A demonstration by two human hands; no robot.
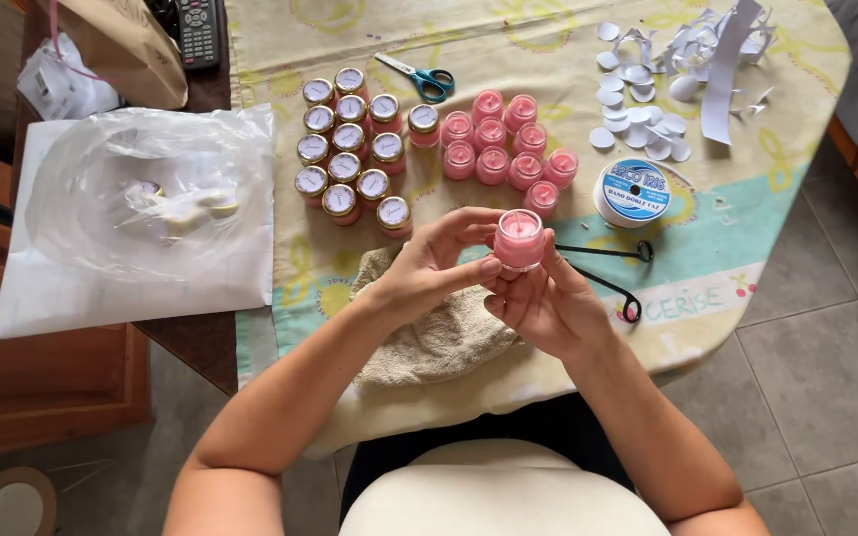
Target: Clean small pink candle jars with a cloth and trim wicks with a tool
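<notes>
Across the cloth-covered desk (568, 328), lidded jars (350, 144) outnumber open pink candles (508, 149) at upper centre, while both hands' fingers (469, 266) pinch one unlidded candle (519, 238).

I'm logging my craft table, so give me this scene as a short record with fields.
left hand: grips the pink candle jar from the side
right hand: cups the same jar from below
lidded jars: cluster, gold lids
open jars: pink cluster beside them
scissors: blue handles, behind the jars
black tool: by the right hand
tape roll: right of the open jars
paper circles: far right
towel: under the wrists
</notes>
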